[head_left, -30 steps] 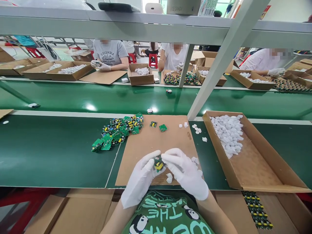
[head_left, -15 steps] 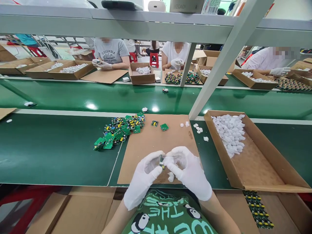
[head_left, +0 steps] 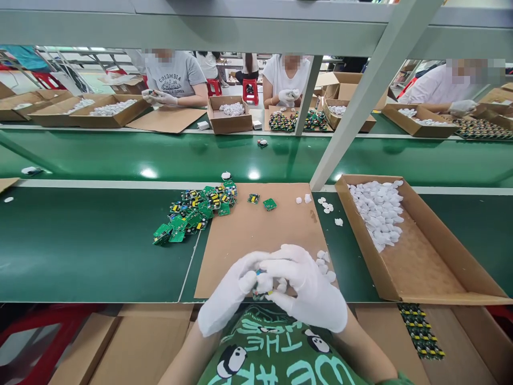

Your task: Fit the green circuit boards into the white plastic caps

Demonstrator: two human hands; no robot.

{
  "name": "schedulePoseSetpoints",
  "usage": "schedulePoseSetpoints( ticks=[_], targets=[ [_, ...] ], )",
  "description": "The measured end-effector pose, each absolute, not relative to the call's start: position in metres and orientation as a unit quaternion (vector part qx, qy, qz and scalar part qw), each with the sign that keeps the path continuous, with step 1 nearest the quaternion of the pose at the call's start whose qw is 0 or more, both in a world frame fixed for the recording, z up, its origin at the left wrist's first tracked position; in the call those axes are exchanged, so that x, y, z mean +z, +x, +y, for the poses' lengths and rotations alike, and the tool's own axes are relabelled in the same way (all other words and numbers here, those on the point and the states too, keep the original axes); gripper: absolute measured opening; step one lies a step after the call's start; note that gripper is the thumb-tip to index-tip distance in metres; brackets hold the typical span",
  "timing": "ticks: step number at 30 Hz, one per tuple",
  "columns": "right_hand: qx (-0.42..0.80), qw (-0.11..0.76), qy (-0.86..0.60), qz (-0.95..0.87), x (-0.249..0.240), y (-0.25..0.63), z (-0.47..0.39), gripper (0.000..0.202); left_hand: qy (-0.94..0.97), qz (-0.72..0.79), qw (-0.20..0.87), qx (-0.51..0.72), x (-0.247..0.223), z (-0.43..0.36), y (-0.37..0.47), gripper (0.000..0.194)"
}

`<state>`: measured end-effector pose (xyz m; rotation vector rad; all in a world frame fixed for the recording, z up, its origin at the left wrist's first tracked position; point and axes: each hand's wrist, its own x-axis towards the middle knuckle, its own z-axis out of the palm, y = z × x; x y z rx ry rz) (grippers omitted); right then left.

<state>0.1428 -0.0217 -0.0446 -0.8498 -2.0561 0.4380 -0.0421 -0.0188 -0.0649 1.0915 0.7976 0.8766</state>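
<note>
While a cardboard sheet is lying beneath them, the left hand is pinching a small circuit board and the right hand is pressing a white piece against it, seemingly joining them. That is probably calling for even fingertip pressure. Compared with the earlier edge-on view, fingers are now hiding most of the board.

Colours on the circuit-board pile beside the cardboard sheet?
The circuit-board pile is green with yellow and black parts; best seen in the head view.
</note>
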Motion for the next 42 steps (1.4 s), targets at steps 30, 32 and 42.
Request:
schedulePoseSetpoints(
  ticks=[30,32,42],
  targets=[
    [0.122,0.478,-0.218,-0.842,-0.063,0.152,-0.015,0.024,0.535,0.240,0.751,0.304,-0.049,-0.025,-0.037,0.043],
    [0.130,0.453,-0.213,-0.856,-0.059,0.154,-0.014,0.034,0.548,0.207,0.759,0.283,-0.047,-0.023,-0.037,0.043],
    [0.027,0.447,-0.240,-0.861,-0.070,0.159,-0.032,0.024,0.471,0.142,0.830,0.263,-0.039,-0.025,-0.032,0.045]
  ],
)
